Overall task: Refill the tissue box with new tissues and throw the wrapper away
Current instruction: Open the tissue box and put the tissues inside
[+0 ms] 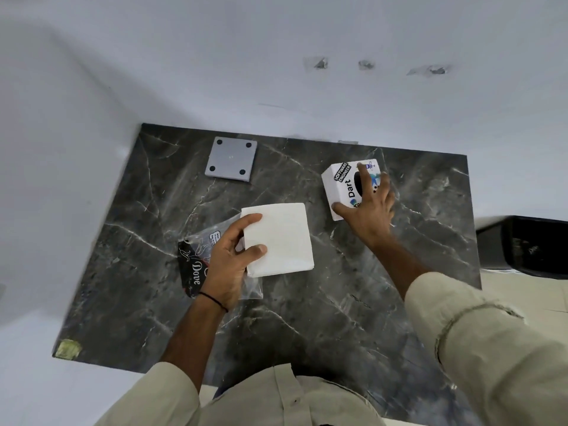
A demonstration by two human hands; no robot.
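Observation:
A white stack of new tissues lies on the dark marble table, half out of a clear plastic wrapper with a black printed end. My left hand grips the stack's left edge, thumb on top, with the wrapper under the palm. The white cube tissue box with stickers stands at the back right. My right hand lies spread over its top, thumb at the near corner and fingers across the dark oval opening.
A grey square plate with black feet at its corners lies at the back left of the table. A white wall runs behind and left. A black object sits beyond the table's right edge.

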